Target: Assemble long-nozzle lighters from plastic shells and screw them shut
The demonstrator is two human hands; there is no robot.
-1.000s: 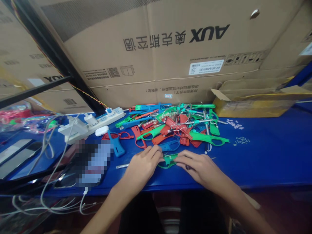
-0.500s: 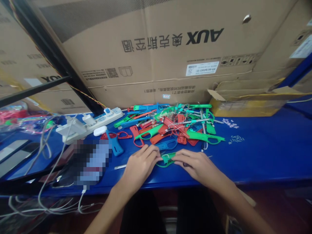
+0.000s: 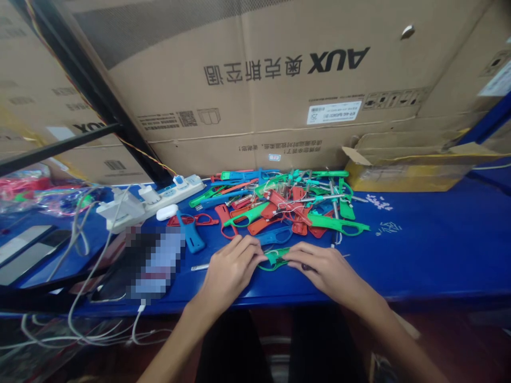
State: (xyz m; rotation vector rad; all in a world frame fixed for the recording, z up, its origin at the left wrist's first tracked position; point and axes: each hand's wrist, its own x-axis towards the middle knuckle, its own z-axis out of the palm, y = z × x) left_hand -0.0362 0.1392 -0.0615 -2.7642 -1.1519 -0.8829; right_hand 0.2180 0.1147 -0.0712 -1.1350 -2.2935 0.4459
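A green plastic handle part [image 3: 275,259] lies near the front edge of the blue table [image 3: 431,250]. My left hand [image 3: 230,268] pinches its left end with closed fingers. My right hand [image 3: 325,268] grips its right end, fingers curled over it. Just behind my hands sits a pile of red, green and blue plastic handle parts with metal pins [image 3: 287,205]. A loose metal pin [image 3: 198,267] lies left of my left hand.
A white power strip [image 3: 149,202] with plugs and grey cables [image 3: 80,250] sits at the left, beside a blurred phone [image 3: 154,263]. Large cardboard boxes [image 3: 259,90] wall off the back. A yellow-edged box [image 3: 415,167] stands at the back right. Small white bits [image 3: 383,215] lie right of the pile.
Both hands stay on the green part with only slight finger shifts. The camera view has wobbled a little.
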